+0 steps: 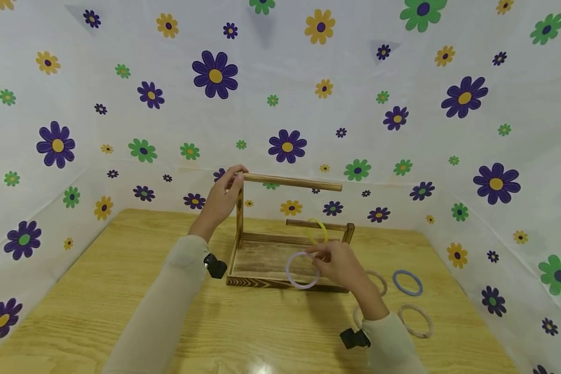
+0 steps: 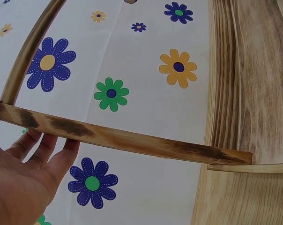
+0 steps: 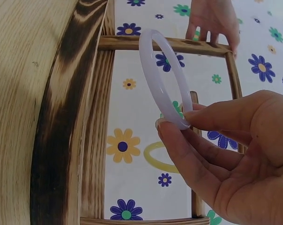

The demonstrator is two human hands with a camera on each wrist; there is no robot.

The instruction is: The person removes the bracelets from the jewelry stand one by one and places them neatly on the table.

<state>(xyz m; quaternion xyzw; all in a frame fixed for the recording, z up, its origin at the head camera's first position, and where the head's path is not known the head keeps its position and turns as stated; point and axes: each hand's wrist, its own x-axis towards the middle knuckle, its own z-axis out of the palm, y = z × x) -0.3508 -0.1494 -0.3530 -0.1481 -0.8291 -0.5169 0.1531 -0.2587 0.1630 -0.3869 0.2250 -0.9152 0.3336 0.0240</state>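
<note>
A wooden display stand (image 1: 262, 282) with a tray-like base stands on the table, with a long upper rod (image 1: 292, 181) and a shorter lower rod (image 1: 337, 226). My left hand (image 1: 219, 200) holds the top of its left post (image 2: 118, 137), fingers behind the wood. Between thumb and fingertips, my right hand (image 1: 341, 265) pinches a lavender bangle (image 3: 153, 79) in front of the stand, above the base's front edge. A yellow bangle (image 1: 325, 232) hangs on the lower rod, its lower part hidden by the right hand in the head view. The upper rod carries no bangle.
To the right on the wooden table (image 1: 98, 291) lie a blue bangle (image 1: 396, 281), a beige bangle (image 1: 430, 323) and a brownish bangle (image 1: 385, 285), with another pale one (image 1: 356, 316) partly covered by the right forearm. A flower-printed cloth (image 1: 257, 114) encloses the table's back and sides.
</note>
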